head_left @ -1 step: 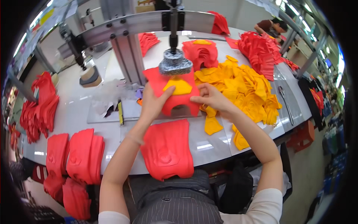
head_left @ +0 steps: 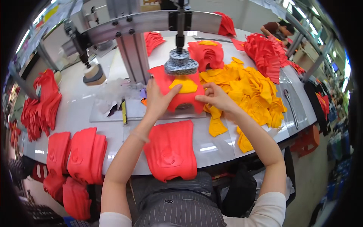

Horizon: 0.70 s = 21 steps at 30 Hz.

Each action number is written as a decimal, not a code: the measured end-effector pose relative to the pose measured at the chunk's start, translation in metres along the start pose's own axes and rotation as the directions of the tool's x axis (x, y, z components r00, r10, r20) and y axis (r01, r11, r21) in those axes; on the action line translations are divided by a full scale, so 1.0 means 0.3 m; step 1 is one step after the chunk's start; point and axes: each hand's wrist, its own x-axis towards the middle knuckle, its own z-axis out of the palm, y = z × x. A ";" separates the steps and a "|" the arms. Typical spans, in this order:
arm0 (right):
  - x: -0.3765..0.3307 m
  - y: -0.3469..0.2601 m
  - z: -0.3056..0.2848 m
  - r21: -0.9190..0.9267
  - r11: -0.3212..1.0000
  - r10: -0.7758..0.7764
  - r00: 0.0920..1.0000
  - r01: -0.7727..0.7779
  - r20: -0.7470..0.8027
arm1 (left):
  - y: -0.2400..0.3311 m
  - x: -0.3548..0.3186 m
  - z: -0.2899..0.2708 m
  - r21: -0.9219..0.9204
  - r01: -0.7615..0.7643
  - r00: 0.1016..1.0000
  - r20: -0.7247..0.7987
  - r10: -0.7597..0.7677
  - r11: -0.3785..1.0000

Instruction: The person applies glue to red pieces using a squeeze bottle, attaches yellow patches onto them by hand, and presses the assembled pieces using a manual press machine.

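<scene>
Hands at press head.
Left hand (head_left: 158, 99) and right hand (head_left: 216, 97), fingers spread flat, pin red piece (head_left: 181, 99) bearing yellow patch (head_left: 184, 85) beneath press head (head_left: 180, 62).

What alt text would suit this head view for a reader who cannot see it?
Both hands, left hand and right hand, press a red fabric piece with a yellow patch flat under a machine's grey press head. A yellow patch pile lies to the right, and a red piece stack sits at the white table edge.
</scene>
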 end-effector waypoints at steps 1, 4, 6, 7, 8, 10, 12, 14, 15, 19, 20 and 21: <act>0.025 0.016 0.006 0.015 0.999 -0.028 0.999 0.029 -0.044 | -0.021 0.022 0.019 0.013 0.014 1.000 -0.016 -0.014 1.000; 0.085 0.061 0.022 0.039 0.995 -0.089 0.987 0.095 -0.136 | -0.087 0.043 0.048 0.045 0.093 0.995 -0.033 -0.092 0.995; 0.078 0.077 0.043 0.061 0.985 -0.151 0.974 0.163 -0.166 | -0.095 0.037 0.040 -0.021 0.095 0.995 0.033 -0.094 0.995; 0.080 0.082 0.049 0.072 0.978 -0.179 0.967 0.195 -0.184 | -0.099 0.034 0.036 -0.056 0.097 0.993 0.068 -0.093 0.994; 0.090 0.086 0.056 0.072 0.978 -0.179 0.968 0.194 -0.178 | -0.114 0.041 0.034 -0.054 0.101 0.993 0.065 -0.098 0.993; 0.106 0.073 0.074 -0.029 0.992 -0.128 0.966 0.125 -0.224 | -0.138 0.076 0.030 -0.298 0.295 0.943 0.243 -0.227 0.908; 0.116 0.068 0.070 -0.076 0.994 -0.098 0.964 0.082 -0.247 | -0.144 0.071 0.037 -0.397 0.401 0.899 0.343 -0.272 0.825; 0.128 0.076 0.045 -0.100 0.991 -0.112 0.972 0.093 -0.206 | -0.139 0.033 0.060 -0.439 0.317 0.946 0.208 -0.248 0.841; 0.129 0.076 0.042 -0.109 0.989 -0.116 0.976 0.097 -0.186 | -0.138 0.017 0.066 -0.454 0.275 0.961 0.141 -0.236 0.848; 0.113 0.008 0.040 -0.166 0.985 -0.062 0.989 0.039 -0.136 | -0.170 0.005 0.072 -0.367 0.251 0.968 0.081 -0.238 0.896; 0.118 0.008 0.012 -0.169 0.985 -0.063 0.987 0.038 -0.145 | -0.170 0.006 0.078 -0.371 0.246 0.969 0.083 -0.232 0.895; 0.129 0.014 -0.030 -0.295 0.945 -0.204 0.957 0.138 -0.205 | -0.169 0.007 0.081 -0.372 0.266 0.964 0.112 -0.241 0.889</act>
